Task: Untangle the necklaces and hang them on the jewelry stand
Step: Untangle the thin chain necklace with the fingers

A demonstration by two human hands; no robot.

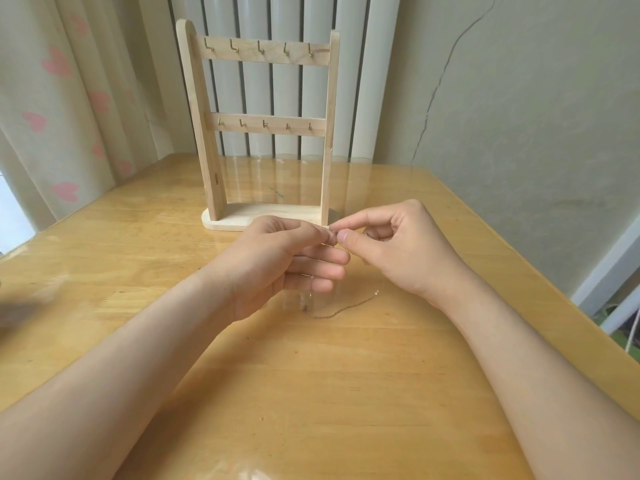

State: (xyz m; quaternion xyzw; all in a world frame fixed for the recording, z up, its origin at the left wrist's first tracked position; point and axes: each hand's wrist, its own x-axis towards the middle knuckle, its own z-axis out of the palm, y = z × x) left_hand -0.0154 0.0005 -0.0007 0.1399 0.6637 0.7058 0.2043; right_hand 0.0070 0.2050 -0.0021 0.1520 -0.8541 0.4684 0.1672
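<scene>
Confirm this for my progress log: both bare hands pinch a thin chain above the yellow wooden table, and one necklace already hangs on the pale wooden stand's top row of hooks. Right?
Not quite. In the head view, every brass hook on the pale wooden jewelry stand is bare. The left hand and right hand do pinch the thin chain above the yellow wooden table.

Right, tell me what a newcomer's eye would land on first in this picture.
First, the two bare hands meeting at the middle of the glossy yellow wooden table: the left hand and right hand pinch a thin metal necklace chain between their fingertips, its loose end trailing on the tabletop below. Just behind them stands the pale wooden jewelry stand, its two rails of small brass hooks all bare.
</scene>
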